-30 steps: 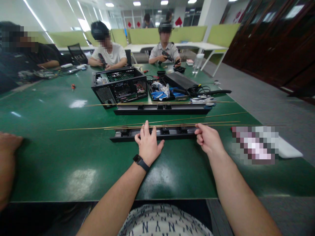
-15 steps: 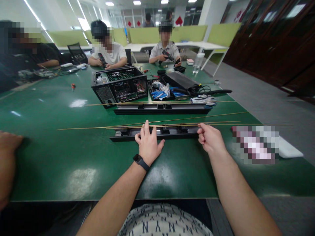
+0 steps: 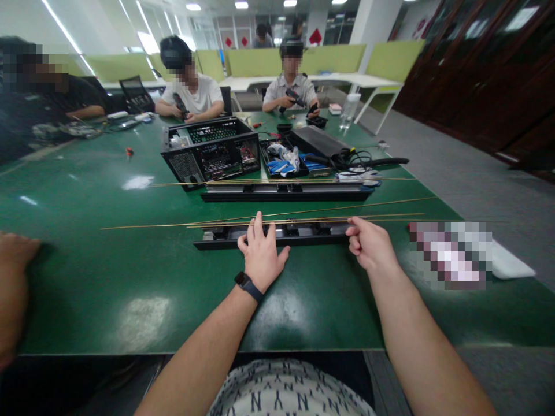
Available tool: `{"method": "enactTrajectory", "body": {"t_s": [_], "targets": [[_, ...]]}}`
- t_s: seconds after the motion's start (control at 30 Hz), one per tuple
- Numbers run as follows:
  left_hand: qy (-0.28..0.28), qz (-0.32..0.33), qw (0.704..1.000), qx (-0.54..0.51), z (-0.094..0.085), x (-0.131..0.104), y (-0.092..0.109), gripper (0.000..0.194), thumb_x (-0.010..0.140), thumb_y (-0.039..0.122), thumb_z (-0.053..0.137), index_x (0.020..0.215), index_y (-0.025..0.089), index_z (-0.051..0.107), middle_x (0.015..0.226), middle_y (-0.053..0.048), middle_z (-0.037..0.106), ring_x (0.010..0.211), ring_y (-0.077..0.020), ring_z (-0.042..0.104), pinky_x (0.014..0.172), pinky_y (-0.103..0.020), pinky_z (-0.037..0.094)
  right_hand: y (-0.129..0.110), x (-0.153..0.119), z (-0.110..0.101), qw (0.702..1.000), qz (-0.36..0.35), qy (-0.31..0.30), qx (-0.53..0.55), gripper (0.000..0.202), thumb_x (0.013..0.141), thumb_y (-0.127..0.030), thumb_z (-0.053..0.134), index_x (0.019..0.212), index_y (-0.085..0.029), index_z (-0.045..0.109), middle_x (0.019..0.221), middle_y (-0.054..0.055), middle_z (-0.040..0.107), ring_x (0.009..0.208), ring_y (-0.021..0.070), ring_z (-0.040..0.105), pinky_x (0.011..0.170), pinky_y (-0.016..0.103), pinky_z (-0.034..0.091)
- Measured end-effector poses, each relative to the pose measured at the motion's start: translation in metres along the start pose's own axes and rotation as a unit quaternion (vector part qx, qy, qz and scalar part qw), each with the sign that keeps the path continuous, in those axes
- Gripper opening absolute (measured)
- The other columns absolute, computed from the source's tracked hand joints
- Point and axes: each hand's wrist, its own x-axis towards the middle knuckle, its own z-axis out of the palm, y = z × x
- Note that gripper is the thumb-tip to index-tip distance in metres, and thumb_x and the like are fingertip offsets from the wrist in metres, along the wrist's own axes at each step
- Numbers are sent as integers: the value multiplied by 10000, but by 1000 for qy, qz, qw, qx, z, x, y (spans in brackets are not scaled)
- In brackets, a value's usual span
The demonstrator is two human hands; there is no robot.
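Near rail [image 3: 303, 241]: located on the worktop [image 3: 195, 312], nearer the wearer than the far rail [image 3: 286, 197]. Thin rods [image 3: 147, 227] lie across the near rail. Left hand [image 3: 263, 254]: at its left half, grip apart. Right hand [image 3: 368, 241]: at its right end, grip together on a rod.

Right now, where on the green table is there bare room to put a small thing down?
The table is bare between another person's hand and the near rail, nearer than the thin rods, and between your forearms, before that rail. It is crowded behind the far rail: computer case, gloves, cables.
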Motion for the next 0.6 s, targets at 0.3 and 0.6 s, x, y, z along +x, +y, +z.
{"method": "enactTrajectory", "body": {"t_s": [0.3,0.6], "targets": [[-1,-1,1000,7,0,0,1,676,896,524,671,1496,236,549,1757,-181,216,1519,-380,359,1093,-592,401,1,-2,0,1000,0,-24,-1,153,825,-274,761,856,-169,654,562,-37,608,297,48,360,253,170,207],[-2,-2,1000,6,-1,0,1,687,891,520,676,1504,240,542,1759,-175,212,1521,-391,353,1100,-595,398,2,3,-3,1000,-19,-1,8,177,827,-277,764,802,-190,611,547,-50,575,304,48,363,258,165,220]]}}
